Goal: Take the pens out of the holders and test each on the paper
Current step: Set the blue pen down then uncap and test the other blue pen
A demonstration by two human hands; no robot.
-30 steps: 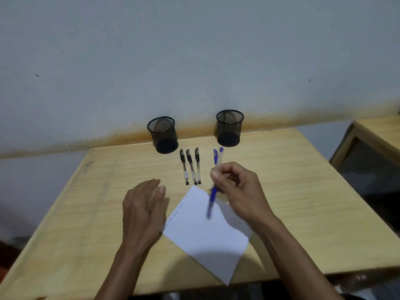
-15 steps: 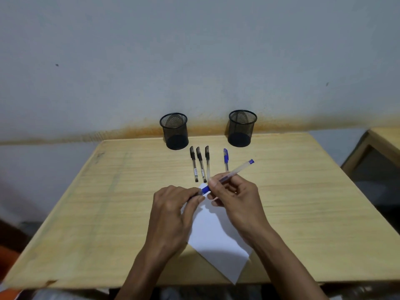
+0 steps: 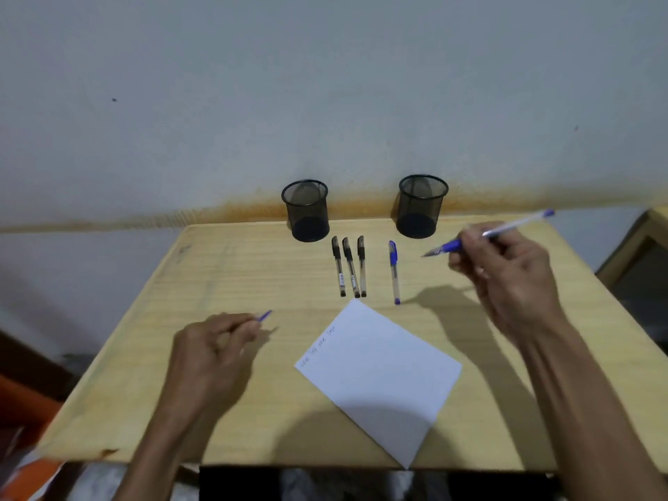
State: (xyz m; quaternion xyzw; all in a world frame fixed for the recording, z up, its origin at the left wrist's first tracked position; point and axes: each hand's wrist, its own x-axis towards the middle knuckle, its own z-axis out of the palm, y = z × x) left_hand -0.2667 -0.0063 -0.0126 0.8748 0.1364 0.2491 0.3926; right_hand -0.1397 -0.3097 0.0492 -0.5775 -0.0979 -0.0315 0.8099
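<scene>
Two black mesh pen holders at back edge of wooden tabletop (image 3: pixel 231 269), against wall: left holder (image 3: pixel 306 210), right holder (image 3: pixel 421 206), well apart; no pens seen standing in either.

Five pens total, all out of holders. Three black capped pens (image 3: pixel 349 266) lying side by side just in front of left holder, caps toward wall, nearly touching. One blue capped pen (image 3: pixel 394 271) lying alone to their right, cap toward wall, in front of right holder. Fifth, uncapped blue pen (image 3: pixel 488 233), held up off tabletop in right hand (image 3: pixel 506 273): grip clenched round barrel, tip pointing left toward holders, back end angled up & right past tabletop edge.

Left hand (image 3: pixel 213 348) low over tabletop, left of paper, grip pinching one small blue cap (image 3: pixel 265 315) at fingertips; cap end sticking out up-right. Hand blurred, finger detail unclear.

One sheet of white paper (image 3: pixel 383 377) flat on tabletop, turned diagonally, between the two hands, near front edge; top corner just below black pens. Short line of faint handwriting along upper-left edge, not legible. Neither hand touching paper.

Second wooden table edge (image 3: pixel 647 226) at far right.
</scene>
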